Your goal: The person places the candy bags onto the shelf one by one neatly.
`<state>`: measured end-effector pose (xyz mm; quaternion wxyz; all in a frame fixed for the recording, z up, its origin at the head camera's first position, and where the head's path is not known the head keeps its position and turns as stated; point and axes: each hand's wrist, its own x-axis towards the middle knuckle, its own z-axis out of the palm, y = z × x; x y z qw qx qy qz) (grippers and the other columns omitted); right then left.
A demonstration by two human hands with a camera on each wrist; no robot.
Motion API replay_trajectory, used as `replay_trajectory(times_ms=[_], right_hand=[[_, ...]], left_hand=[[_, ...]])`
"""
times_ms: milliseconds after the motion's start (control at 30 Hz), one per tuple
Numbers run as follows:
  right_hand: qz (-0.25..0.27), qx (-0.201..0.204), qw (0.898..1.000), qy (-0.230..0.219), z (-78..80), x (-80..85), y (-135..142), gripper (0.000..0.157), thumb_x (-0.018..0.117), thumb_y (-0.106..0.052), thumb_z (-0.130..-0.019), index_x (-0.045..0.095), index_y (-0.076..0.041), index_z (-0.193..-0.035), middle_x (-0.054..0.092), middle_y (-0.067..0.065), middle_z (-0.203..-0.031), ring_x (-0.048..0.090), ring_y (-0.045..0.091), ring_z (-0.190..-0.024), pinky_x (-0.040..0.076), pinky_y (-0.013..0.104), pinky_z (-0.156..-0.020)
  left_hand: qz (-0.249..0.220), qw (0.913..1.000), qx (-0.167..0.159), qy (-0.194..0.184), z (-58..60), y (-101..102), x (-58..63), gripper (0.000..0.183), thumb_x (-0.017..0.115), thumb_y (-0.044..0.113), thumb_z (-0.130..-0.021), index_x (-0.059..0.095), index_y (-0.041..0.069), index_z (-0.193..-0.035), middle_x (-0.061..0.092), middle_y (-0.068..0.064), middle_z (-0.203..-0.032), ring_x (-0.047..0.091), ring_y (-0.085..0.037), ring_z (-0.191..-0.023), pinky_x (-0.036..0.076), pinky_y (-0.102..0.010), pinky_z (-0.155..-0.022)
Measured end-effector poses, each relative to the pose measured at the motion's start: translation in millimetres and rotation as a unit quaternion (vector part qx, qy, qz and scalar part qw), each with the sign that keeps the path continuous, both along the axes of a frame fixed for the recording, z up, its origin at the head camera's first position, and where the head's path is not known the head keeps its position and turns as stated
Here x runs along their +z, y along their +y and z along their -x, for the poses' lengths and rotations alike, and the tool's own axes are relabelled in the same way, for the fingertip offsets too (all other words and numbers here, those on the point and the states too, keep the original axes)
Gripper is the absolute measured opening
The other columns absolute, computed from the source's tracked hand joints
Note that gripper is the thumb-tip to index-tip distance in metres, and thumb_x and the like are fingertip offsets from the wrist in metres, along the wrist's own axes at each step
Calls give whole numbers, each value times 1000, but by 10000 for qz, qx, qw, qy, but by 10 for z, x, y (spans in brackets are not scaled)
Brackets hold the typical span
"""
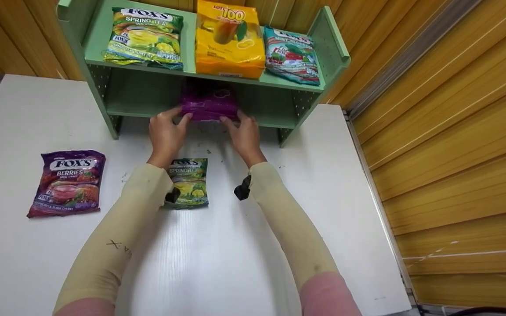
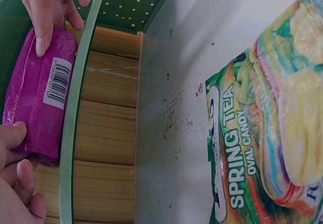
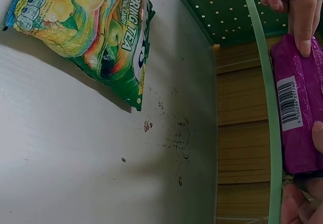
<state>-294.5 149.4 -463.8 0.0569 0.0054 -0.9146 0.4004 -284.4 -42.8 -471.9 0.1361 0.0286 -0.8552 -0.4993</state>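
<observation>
A shiny purple packet (image 1: pixel 209 106) with a barcode on its face lies on the lower shelf, at the shelf's front edge. My left hand (image 1: pixel 167 136) grips its left end with thumb and fingers, while my right hand (image 1: pixel 245 137) grips the right end. In the left wrist view, the packet's barcode (image 2: pixel 57 82) shows between both hands. Behind my left wrist on the table is a green Fox's Spring Tea candy bag (image 1: pixel 189 184), partly covered by the sleeve. The packet's far side is hidden inside the shelf.
The green two-tier shelf (image 1: pixel 117 94) carries a Spring Tea bag (image 1: pixel 145 39), a yellow Lotte 100 bag (image 1: pixel 230 41) and a teal mint candy bag (image 1: pixel 291 57) on top. A purple Fox's Berries bag (image 1: pixel 68 183) lies at the table's left. Wood-patterned panels (image 1: pixel 450 145) stand at right.
</observation>
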Motion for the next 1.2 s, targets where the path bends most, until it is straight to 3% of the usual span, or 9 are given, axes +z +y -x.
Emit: replay_trajectory(times_ms=[267, 400, 533, 667, 867, 1033, 1200], right_hand=[[-55, 150, 9995, -268, -16, -4, 4, 66, 57, -48, -94, 39, -15, -148, 54, 8, -142, 52, 21, -129, 48, 37, -101], [-89, 144, 9993, -341, -25, -4, -9, 67, 58, -48, -93, 40, -12, -148, 65, 10, -124, 65, 19, -104, 52, 33, -81], [6, 176, 9992, -370, -34, -22, -13, 66, 60, -45, -93, 41, -12, -147, 71, 6, -109, 67, 14, -85, 48, 29, -68], [109, 243, 9992, -307, -45, -40, -4, 61, 60, -43, -93, 43, -17, -146, 68, 3, -120, 68, 10, -96, 54, 28, -76], [392, 381, 9985, -92, -56, -76, 14, 60, 61, -42, -93, 43, -21, -145, 59, 4, -135, 61, 16, -117, 54, 34, -93], [278, 123, 9995, 30, -79, -126, 41, 71, 62, -44, -92, 34, -15, -151, 44, 6, -151, 43, 18, -138, 43, 36, -109], [271, -226, 9994, -26, -132, -140, 60, 77, 62, -48, -91, 28, -18, -153, 38, 4, -154, 38, 21, -141, 38, 38, -113]], left_hand=[[78, 9999, 17, 90, -3, -19, -21, 35, 63, 32, -94, 67, 14, -124, 66, -9, -126, 65, -26, -111, 52, -45, -92], [124, 9998, 26, 137, -10, -34, -35, 35, 63, 31, -94, 67, 13, -124, 66, -10, -125, 64, -28, -114, 52, -46, -94], [145, 9997, 19, 199, -22, -39, -49, 35, 64, 30, -94, 67, 13, -125, 66, -10, -125, 63, -28, -116, 51, -46, -96], [120, 9998, 12, 161, -33, -45, -56, 35, 64, 30, -94, 67, 14, -125, 66, -9, -126, 63, -26, -117, 51, -45, -97], [224, 9997, -46, 68, -58, -65, -55, 39, 64, 33, -93, 65, 14, -127, 63, -8, -131, 60, -27, -121, 49, -44, -100], [331, 9994, -80, 33, -85, -93, -67, 43, 65, 36, -92, 63, 14, -129, 61, -7, -133, 59, -26, -124, 48, -42, -103], [395, 9991, -49, 129, -133, -146, -82, 45, 66, 36, -91, 63, 12, -129, 61, -8, -134, 58, -26, -124, 48, -42, -104]])
